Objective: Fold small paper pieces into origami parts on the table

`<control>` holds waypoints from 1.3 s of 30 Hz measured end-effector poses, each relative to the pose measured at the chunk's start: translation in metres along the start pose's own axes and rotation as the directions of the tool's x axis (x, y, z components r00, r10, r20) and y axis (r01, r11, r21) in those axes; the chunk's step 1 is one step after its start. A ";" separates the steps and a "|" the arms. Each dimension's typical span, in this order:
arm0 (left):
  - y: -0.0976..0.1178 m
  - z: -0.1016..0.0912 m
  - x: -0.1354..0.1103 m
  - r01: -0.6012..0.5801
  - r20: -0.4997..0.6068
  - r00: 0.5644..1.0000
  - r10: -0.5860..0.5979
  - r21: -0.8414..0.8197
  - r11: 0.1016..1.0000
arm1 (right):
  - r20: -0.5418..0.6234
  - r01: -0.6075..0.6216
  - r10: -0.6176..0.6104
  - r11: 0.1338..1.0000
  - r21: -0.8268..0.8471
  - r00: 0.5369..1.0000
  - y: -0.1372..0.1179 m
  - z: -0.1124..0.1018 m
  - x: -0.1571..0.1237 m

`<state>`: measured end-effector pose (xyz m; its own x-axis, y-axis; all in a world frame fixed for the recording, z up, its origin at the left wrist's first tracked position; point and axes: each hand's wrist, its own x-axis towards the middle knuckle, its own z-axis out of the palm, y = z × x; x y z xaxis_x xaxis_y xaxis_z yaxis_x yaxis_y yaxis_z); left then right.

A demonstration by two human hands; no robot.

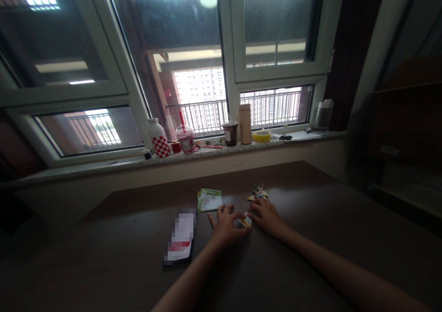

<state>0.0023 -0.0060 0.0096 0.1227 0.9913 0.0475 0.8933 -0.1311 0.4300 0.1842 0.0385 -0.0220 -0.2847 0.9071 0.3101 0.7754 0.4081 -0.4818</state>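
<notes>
Both my hands rest on a dark brown table (311, 238). My left hand (225, 224) and my right hand (266, 216) meet over a small folded piece of coloured paper (246, 221), each pinching an end of it against the tabletop. Just beyond my right hand lies a small crumpled pile of coloured paper (258, 193). A stack of green and white cards (209, 199) lies beyond my left hand.
A phone (181, 237) lies flat to the left of my left hand. On the window sill (103, 164) stand a checkered bottle (159, 138), a pink cup (185, 139), a dark cup (230, 133), a tan flask (245, 124) and yellow tape (262, 136). A dark shelf (407, 118) stands at right.
</notes>
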 end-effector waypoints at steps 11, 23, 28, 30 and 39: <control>0.004 0.002 0.001 0.037 -0.031 0.999 -0.037 0.008 0.999 | -0.034 0.023 -0.024 0.999 -0.028 0.999 0.000 0.005 -0.001; 0.009 0.002 0.000 0.059 -0.044 0.997 -0.057 0.032 0.998 | -0.032 -0.022 0.021 0.999 -0.034 0.999 0.000 0.005 -0.001; 0.014 0.001 0.000 0.078 -0.054 0.996 -0.077 0.024 0.997 | -0.033 -0.023 0.022 0.999 -0.041 0.999 -0.004 0.003 -0.002; 0.014 0.002 0.001 0.075 -0.068 0.995 -0.073 0.026 0.997 | -0.035 -0.020 0.019 0.999 -0.037 0.999 -0.005 0.002 -0.002; 0.008 0.006 0.002 0.055 -0.088 0.995 -0.055 -0.005 0.998 | -0.019 -0.054 0.055 0.998 0.035 0.998 0.002 0.001 0.000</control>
<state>0.0127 -0.0049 0.0080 0.0349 0.9941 0.1029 0.8967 -0.0766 0.4360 0.1848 0.0394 -0.0235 -0.2311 0.9260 0.2986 0.7693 0.3618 -0.5265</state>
